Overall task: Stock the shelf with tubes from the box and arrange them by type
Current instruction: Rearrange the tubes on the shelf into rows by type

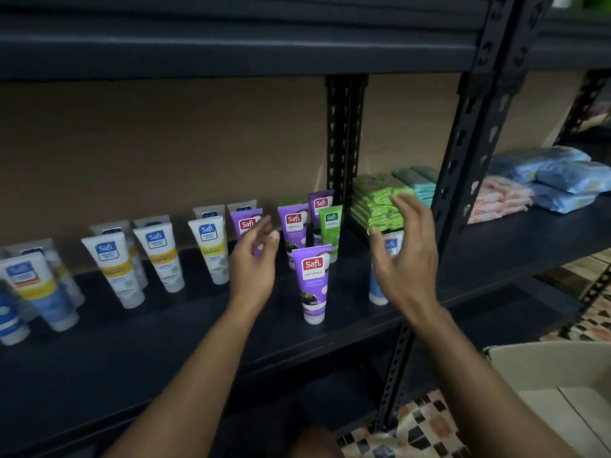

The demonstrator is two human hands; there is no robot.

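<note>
As we list by size, the dark metal shelf [165, 358] comes first, running across the frame from left to right, with perforated uprights rising right of centre.

Cardboard box [545, 371]: lower right corner, flaps open; we cannot make out its contents.

Patterned floor [429, 424]: bottom of the frame, right of centre.

Blue soft packs [562, 180]: stacked at the right edge, with pink packs [499, 201] just beside them on the left.

Green packets [373, 206]: stacked right of centre, with teal packets [418, 183] behind them.

Left hand [253, 269]: centre of the frame, fingers apart and loosely curled, holding nothing.

Right hand [406, 259]: right of centre, fingers spread and relaxed, gripping nothing. It sits in front of a white-and-blue tube [391, 246] near the shelf's front edge. We cannot tell whether the thumb touches that tube.

Tubes, all standing cap-down on the shelf:
- White-and-yellow tubes [158, 256]: left to centre, in two rows.
- Blue-bodied tubes [36, 289]: far left, blurred.
- Purple tubes [292, 226]: three at centre, the leftmost partly behind our left hand.
- Front purple tube [312, 282]: alone between our hands, nearer the front edge.
- Green tube [331, 233]: single, just beside the rear purple ones.
</note>
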